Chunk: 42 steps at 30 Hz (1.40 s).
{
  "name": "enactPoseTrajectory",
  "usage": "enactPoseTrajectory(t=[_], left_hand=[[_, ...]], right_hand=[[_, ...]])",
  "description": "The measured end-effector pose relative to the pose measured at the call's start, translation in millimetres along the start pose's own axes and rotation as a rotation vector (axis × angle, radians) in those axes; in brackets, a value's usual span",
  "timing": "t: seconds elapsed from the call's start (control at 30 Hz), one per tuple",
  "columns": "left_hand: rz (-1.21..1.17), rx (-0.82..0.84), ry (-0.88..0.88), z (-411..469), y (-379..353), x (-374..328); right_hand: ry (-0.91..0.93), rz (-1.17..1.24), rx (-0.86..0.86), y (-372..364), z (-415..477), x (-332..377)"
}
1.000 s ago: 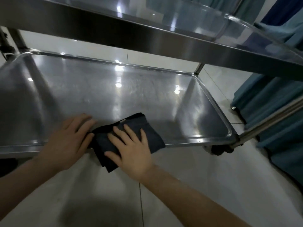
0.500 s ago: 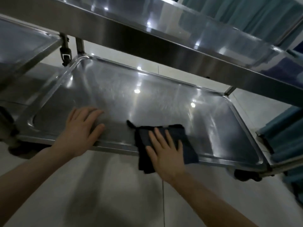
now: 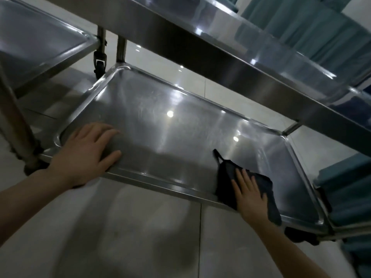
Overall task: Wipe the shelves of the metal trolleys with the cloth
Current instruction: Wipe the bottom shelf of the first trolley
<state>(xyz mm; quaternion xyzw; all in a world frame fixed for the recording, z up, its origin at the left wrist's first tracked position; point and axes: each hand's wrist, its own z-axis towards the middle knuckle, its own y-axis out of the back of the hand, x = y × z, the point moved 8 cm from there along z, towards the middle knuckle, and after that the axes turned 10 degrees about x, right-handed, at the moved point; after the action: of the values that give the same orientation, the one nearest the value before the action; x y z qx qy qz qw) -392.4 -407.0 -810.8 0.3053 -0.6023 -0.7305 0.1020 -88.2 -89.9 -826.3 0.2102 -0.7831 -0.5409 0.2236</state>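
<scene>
The lower shelf (image 3: 160, 127) of the trolley is a shallow rectangular tray of brushed steel with rounded corners and a low raised rim. Its surface is faintly scratched and streaked and throws back small round spots of light. Nothing lies in the tray except the cloth (image 3: 224, 177), a dark, soft, folded piece of fabric at about four o'clock on the shelf. Its near edge drapes over the front rim, and a thin loop sticks up from its far corner. The right hand (image 3: 251, 195) lies flat on top of the cloth, fingers straight and close together, pressing it onto the metal. The left hand (image 3: 84, 153) rests at about eight o'clock, palm on the front rim and fingers loosely spread flat on the bare steel, holding nothing. Above, the upper shelf (image 3: 220, 49) runs across from eleven to three o'clock as a smooth, shiny steel slab with a deep folded edge. At ten o'clock stands a second trolley (image 3: 40, 41) of the same steel, with a round post (image 3: 16, 121) and a small black wheel (image 3: 99, 64). Glossy pale tiles cover the floor (image 3: 140, 227) underneath, and pleated teal curtains (image 3: 301, 21) hang at one o'clock.
</scene>
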Motion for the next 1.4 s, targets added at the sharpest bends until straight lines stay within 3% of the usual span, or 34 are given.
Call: enactPoseTrajectory(t=[0.1,0.3,0.37,0.43,0.5,0.67,0.73,0.8,0.87,1.0,1.07,1.13,1.2,1.27,1.4], left_hand=[[-0.009,-0.023,-0.013,2,0,-4],[-0.223,-0.113,0.013,1,8,5],[-0.258,-0.117,0.060,5,12,14],[-0.211,-0.066,0.121,7,12,31],[-0.090,-0.042,0.150,7,12,48],[-0.147,-0.100,0.250,1,10,58],[-0.188,-0.092,0.260,2,9,60],[-0.219,-0.090,0.252,3,9,62],[-0.223,-0.093,0.240,3,10,61],[-0.246,-0.134,0.235,3,17,58],[-0.228,-0.145,0.235,3,18,56],[-0.216,-0.132,0.238,2,18,56],[-0.230,-0.122,0.230,3,17,55],[-0.239,-0.126,0.243,1,17,54],[-0.278,-0.148,0.257,-2,21,50]], right_hand=[[-0.085,0.025,0.035,-1,30,38],[0.444,-0.118,0.051,-41,33,272],[0.623,-0.171,0.069,-49,16,309],[0.696,-0.196,0.051,-44,9,298],[0.614,-0.196,-0.003,-32,18,249],[0.053,-0.006,-0.025,3,63,104],[-0.098,0.088,0.010,6,81,103],[-0.125,0.096,0.028,4,99,142],[-0.002,0.035,0.039,-3,114,212],[0.475,-0.108,0.096,-33,92,378],[0.687,-0.164,0.100,-44,66,419],[0.797,-0.196,0.061,-44,52,414],[0.762,-0.210,0.004,-38,52,366],[0.606,-0.205,-0.055,-26,65,293],[0.128,-0.057,0.017,1,108,178]])
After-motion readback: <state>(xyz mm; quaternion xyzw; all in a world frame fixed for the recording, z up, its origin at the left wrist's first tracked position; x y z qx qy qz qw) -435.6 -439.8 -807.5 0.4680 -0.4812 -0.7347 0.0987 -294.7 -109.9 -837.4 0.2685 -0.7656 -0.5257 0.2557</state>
